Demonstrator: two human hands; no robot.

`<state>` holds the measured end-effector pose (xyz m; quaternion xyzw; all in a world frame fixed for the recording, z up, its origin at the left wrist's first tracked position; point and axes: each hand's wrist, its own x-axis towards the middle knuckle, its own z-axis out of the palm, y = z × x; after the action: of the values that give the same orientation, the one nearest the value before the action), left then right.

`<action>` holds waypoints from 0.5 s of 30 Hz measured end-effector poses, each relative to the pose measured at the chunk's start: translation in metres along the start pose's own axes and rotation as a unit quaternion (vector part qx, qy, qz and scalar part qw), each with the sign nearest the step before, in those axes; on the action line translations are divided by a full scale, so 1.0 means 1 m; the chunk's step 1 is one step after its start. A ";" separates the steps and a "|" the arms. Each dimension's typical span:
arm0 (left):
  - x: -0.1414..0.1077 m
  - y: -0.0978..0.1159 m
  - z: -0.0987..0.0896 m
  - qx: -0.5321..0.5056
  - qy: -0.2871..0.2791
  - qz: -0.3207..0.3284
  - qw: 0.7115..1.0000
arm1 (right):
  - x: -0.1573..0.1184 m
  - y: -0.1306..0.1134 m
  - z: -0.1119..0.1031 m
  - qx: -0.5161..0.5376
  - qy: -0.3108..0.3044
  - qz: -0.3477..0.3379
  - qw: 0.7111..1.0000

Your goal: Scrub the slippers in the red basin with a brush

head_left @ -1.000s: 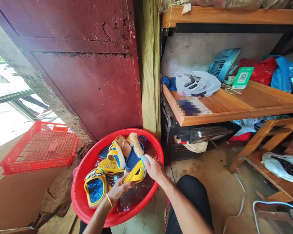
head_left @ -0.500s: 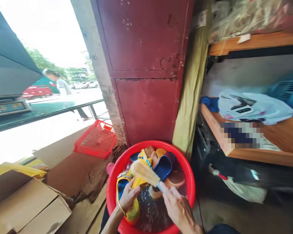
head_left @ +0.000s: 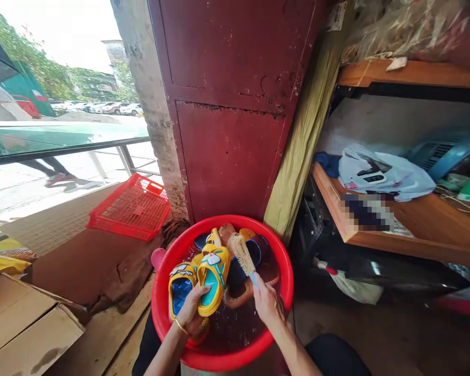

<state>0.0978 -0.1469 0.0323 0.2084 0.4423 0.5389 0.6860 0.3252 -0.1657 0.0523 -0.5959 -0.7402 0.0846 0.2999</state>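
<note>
My left hand [head_left: 192, 309] grips a yellow clog [head_left: 214, 274] with a teal insole by its heel end, its opening turned up toward me. In my right hand [head_left: 267, 300] is a scrub brush [head_left: 243, 256] with pale bristles and a light blue handle, held apart from the clog on its right. Both are over a red basin [head_left: 235, 360] of dark water. Another yellow clog [head_left: 182, 284] with a blue inside lies at the left. A dark blue slipper [head_left: 259, 249] and a brown shoe [head_left: 238, 298] sit in the basin too.
A maroon metal door [head_left: 231, 156] stands right behind the basin. To the left are a red plastic crate [head_left: 131, 209] and cardboard boxes [head_left: 27, 324]. A wooden shelf [head_left: 399, 245] with a white plastic bag [head_left: 384, 172] is on the right. A person's legs [head_left: 55, 169] show outside.
The yellow clog has turned so its teal inside faces up. The brush has lifted off it and moved right. The view has shifted, and the person outside has moved left.
</note>
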 end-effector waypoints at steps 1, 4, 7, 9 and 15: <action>0.000 0.002 0.000 -0.015 0.007 -0.009 1.000 | 0.001 -0.001 -0.001 0.011 0.010 -0.008 1.000; 0.001 0.006 0.001 -0.042 0.013 -0.049 0.998 | -0.004 -0.008 0.000 0.032 -0.018 -0.081 0.996; 0.000 0.008 0.001 -0.029 -0.005 -0.061 0.998 | -0.006 -0.012 0.001 -0.024 -0.056 -0.076 0.995; -0.002 0.008 0.002 -0.006 -0.023 -0.048 0.999 | 0.001 -0.007 -0.002 -0.066 -0.046 -0.015 0.997; 0.001 0.006 0.004 0.020 0.043 0.083 0.995 | 0.007 -0.004 -0.023 0.023 0.017 -0.013 1.000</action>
<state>0.0978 -0.1433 0.0387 0.2347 0.4634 0.5933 0.6149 0.3335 -0.1658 0.0747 -0.5804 -0.7406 0.0877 0.3270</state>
